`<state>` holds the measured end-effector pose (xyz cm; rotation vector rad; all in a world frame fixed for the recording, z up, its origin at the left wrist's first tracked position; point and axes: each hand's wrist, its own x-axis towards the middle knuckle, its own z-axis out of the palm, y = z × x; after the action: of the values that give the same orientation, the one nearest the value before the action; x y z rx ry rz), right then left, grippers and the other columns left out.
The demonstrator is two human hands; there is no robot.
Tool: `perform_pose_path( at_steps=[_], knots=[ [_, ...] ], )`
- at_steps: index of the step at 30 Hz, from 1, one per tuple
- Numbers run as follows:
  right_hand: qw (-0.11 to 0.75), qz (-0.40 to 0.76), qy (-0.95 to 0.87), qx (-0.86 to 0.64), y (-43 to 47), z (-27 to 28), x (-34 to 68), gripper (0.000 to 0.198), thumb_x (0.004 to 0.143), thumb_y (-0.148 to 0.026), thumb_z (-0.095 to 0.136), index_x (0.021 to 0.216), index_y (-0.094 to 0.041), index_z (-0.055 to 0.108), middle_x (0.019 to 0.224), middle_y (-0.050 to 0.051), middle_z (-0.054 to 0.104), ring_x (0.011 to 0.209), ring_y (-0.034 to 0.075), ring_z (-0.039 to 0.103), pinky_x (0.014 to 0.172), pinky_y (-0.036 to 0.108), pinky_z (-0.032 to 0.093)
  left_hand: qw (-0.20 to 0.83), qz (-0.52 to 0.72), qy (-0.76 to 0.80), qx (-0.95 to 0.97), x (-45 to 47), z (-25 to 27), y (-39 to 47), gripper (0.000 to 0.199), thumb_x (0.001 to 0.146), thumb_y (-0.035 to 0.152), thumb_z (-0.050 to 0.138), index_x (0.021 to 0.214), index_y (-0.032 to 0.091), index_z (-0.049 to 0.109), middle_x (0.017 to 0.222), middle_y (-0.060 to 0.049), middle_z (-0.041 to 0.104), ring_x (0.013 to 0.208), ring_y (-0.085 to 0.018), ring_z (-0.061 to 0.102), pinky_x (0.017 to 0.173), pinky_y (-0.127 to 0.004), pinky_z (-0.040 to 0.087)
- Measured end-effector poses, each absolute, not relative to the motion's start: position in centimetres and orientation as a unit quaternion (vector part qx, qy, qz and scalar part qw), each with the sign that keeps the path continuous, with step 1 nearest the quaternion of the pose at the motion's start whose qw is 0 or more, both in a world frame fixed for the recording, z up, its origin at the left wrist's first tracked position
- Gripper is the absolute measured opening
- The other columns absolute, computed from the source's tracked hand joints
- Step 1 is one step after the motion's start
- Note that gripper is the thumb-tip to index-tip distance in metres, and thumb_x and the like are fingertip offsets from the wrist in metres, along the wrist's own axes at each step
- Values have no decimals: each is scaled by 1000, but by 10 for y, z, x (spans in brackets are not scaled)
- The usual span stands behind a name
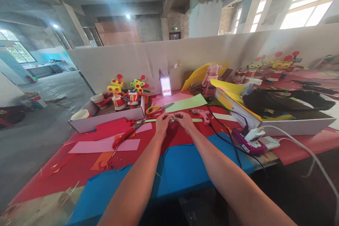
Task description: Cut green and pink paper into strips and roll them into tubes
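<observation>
Left hand [162,124], right hand [185,122]: fingers pinching small green piece [173,116] mid-frame. Yellow scissors [153,110], green sheet [186,103] just above; glue gun [204,116], black cord [221,135] right.

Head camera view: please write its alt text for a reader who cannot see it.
A person's left hand and right hand pinch a small green piece together above a red tabletop. Nearby lie yellow-handled scissors, a pink glue gun and a green sheet; at left, a box holds two cup figures.
</observation>
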<state>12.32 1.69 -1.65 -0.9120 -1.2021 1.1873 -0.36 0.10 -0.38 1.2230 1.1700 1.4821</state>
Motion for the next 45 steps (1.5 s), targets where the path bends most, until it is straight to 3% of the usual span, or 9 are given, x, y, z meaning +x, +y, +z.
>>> perform_pose_path(
  at_steps=[4, 10, 17, 24, 45],
  knots=[
    [593, 545, -464, -369, 13, -14, 124, 35, 54, -41, 80, 75, -18, 65, 70, 2, 72, 63, 16, 65, 68, 31, 55, 464, 580, 450, 496, -3, -7, 3, 31, 62, 38, 78, 82, 15, 74, 71, -2, 70, 61, -12, 59, 59, -23, 46],
    [587, 564, -451, -365, 12, -14, 123, 36, 52, -38, 82, 74, -18, 63, 67, 1, 70, 62, 15, 66, 69, 31, 55, 503, 572, 452, 464, -3, -7, 3, 33, 57, 38, 81, 79, 14, 74, 63, -3, 68, 55, -14, 59, 54, -25, 46],
    [573, 570, -461, -366, 13, -13, 123, 33, 59, -36, 79, 80, -18, 62, 72, 2, 70, 61, 15, 65, 68, 32, 55, 416, 589, 495, 485, -2, -2, 1, 24, 60, 32, 77, 76, 14, 74, 64, -1, 68, 54, -12, 56, 51, -22, 43],
    [592, 566, -456, -348, 17, -15, 124, 35, 55, -36, 81, 76, -18, 60, 68, 1, 69, 61, 15, 65, 72, 34, 56, 468, 587, 458, 477, -3, -9, 7, 35, 58, 38, 80, 82, 13, 74, 67, -2, 68, 58, -12, 57, 58, -24, 45],
    [593, 545, -465, -367, 14, -14, 120, 33, 58, -39, 78, 78, -18, 61, 70, 1, 68, 60, 15, 64, 66, 31, 55, 460, 608, 464, 451, -3, -6, 6, 31, 54, 35, 83, 75, 14, 73, 68, -2, 69, 61, -12, 59, 60, -23, 44]
  ],
)
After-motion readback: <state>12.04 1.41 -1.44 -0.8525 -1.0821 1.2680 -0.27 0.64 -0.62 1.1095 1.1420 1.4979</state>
